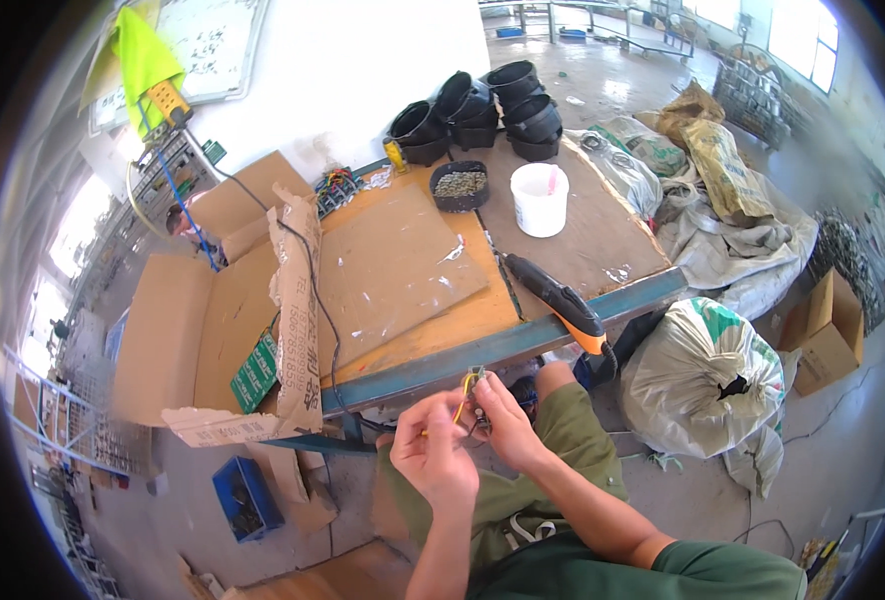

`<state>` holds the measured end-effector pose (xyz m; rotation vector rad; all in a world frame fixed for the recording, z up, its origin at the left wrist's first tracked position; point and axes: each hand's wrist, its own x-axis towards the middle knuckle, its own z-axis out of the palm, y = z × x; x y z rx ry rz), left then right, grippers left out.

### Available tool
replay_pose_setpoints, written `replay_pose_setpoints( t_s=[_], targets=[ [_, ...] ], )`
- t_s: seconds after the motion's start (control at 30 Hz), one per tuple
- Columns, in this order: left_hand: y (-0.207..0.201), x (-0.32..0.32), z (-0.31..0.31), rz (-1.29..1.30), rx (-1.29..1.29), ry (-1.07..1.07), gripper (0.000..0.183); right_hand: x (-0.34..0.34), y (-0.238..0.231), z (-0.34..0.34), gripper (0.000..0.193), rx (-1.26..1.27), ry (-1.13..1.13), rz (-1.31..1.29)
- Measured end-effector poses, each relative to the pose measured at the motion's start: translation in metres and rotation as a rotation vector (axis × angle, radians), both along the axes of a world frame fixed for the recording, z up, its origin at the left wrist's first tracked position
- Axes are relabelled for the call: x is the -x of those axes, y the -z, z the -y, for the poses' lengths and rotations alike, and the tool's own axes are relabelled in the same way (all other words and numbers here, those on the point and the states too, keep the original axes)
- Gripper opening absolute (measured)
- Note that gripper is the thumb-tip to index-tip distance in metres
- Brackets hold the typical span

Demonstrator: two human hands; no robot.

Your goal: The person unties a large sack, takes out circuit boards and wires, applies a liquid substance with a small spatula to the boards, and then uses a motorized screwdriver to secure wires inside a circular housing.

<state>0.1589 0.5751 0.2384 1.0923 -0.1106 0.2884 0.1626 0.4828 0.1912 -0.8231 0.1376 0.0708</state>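
Note:
Above my lap, close to the table's front edge, my two hands are drawn together. My right hand [508, 425] is closed around a small green circuit board [477, 371], whose upper end sticks out past the fingertips. Yellow wires [463, 388] run down from the board toward my left hand [437, 455]. My left fingers pinch these wires, with a yellow end showing beside them. The fingers cover most of the board and the wire ends. A black-and-orange corded power tool [560, 303] lies on the table beyond my right hand.
On the table [483, 262] are a cardboard sheet [398, 270], a black tray of small parts [460, 187], a white bucket [540, 200] and stacked black tubs [468, 105]. An open carton [228, 330] stands left, stuffed sacks [708, 365] right, a blue bin [246, 497] below.

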Motion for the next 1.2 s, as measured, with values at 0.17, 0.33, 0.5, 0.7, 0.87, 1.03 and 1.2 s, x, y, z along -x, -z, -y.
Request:
replay_pose_setpoints(
  t_s=[0.17,0.33,0.5,0.7,0.87,1.03,1.2],
  targets=[
    [0.013,0.022,0.013,0.08,0.048,-0.068,0.01,0.002,0.01,-0.005,0.019,0.046,0.083,0.067],
    [0.021,0.034,0.01,0.167,-0.119,0.049,0.02,0.001,0.007,-0.003,0.021,0.145,0.128,0.05],
    [-0.001,0.011,-0.046,0.058,0.084,0.224,0.066,0.011,-0.014,0.031,0.032,0.485,0.057,0.417],
    [0.034,-0.014,-0.063,-0.237,-0.165,0.939,0.093,0.006,-0.061,0.055,0.055,1.291,-0.015,0.968],
    [0.042,-0.017,-0.044,-0.549,0.152,1.06,0.063,-0.022,-0.089,0.107,0.057,1.461,-0.048,0.999],
    [0.053,0.0,-0.032,-0.428,-0.044,0.582,0.066,-0.148,-0.116,0.217,0.017,1.667,0.495,0.438],
    [0.031,-0.024,-0.016,-0.237,-0.136,0.537,0.061,-0.231,-0.114,0.28,0.015,1.974,0.465,0.239]
  ],
)
